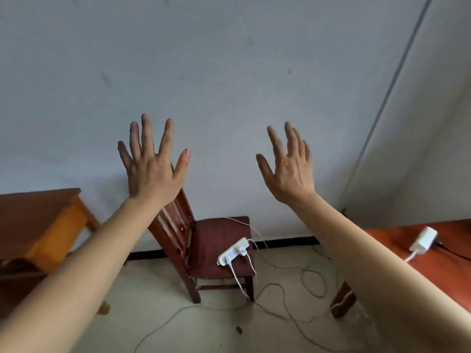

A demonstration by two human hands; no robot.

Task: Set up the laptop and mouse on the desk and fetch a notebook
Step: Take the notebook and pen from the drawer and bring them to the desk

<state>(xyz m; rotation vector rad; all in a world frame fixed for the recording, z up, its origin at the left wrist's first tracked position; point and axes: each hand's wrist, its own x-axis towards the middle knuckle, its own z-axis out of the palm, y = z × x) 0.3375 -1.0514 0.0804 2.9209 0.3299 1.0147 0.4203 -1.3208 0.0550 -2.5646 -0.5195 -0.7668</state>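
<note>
Holding both arms up in front of the wall (229, 72): left hand (150, 169) and right hand (288, 171), backs toward me, fingers (146, 133) straight and spread, released, grasping nothing and touching nothing.

Benches, two. Left bench (38, 215) sits at the left edge of view: dark red-brown top, orange wood apron and leg, flat and square-cornered, its near right corner aimed at the chair. Right bench (456, 278) sits at the right edge: orange-red top, one wooden leg showing under its left end. Neither long axis can be judged; both tops are cut off by the frame.

One white adapter (423, 240), blocky, lies on the right bench near its back edge, with a white lead at its near end and a black cable (456, 253) just beside it.

One wooden chair (219, 235) stands between the benches, dark red, slatted back to the left, seat opening right. One white power strip (233, 252) lies on the seat near its front edge, long axis diagonal, thin white cords trailing off it.

Thin cords (280, 289) loop loosely over the pale floor (153, 289).
</note>
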